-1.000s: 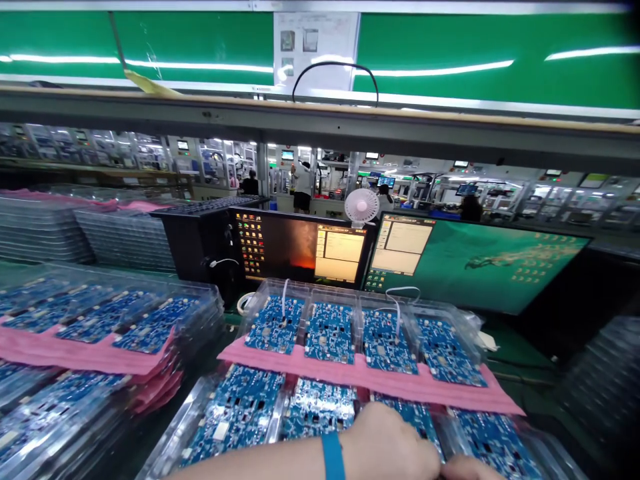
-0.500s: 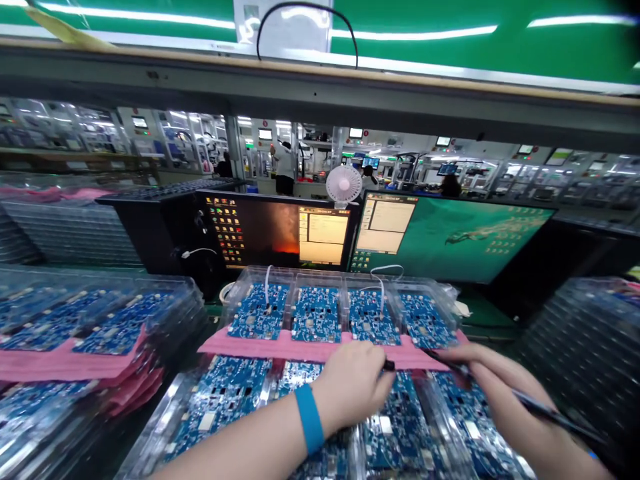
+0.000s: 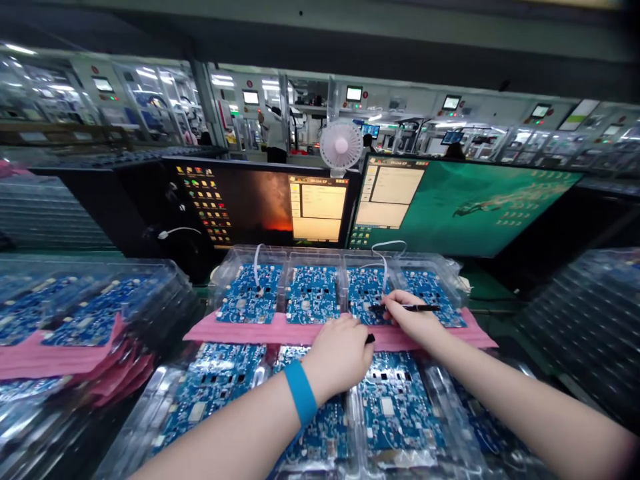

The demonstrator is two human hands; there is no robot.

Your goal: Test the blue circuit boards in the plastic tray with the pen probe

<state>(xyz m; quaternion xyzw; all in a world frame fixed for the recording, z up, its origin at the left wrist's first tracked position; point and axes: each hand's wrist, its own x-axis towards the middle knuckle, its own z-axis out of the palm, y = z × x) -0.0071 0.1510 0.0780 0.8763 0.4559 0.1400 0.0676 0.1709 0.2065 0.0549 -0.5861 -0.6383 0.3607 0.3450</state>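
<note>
Several blue circuit boards (image 3: 313, 293) lie in a clear plastic tray (image 3: 287, 257) in front of the monitors. Pink foam (image 3: 225, 331) runs along the tray's near edge. My right hand (image 3: 407, 317) pinches a black pen (image 3: 420, 308), its tip at the third board (image 3: 361, 287) from the left, close to a white cable (image 3: 385, 270) standing on that board. My left hand (image 3: 340, 353), with a blue band on the wrist, is closed around a black cap (image 3: 370, 339) and rests by the foam. More boards (image 3: 387, 407) lie below both hands.
Two monitors (image 3: 315, 210) stand behind the tray, with a small white fan (image 3: 341, 145) between them. Stacked trays with boards and pink foam (image 3: 70, 357) are at the left. Another tray stack (image 3: 585, 327) is at the right. A person (image 3: 276, 137) stands far back.
My right hand has moved left and forward, from the foam near the fourth board to the third board, carrying the pen. The view has tilted down and closer. My left hand still holds the cap.
</note>
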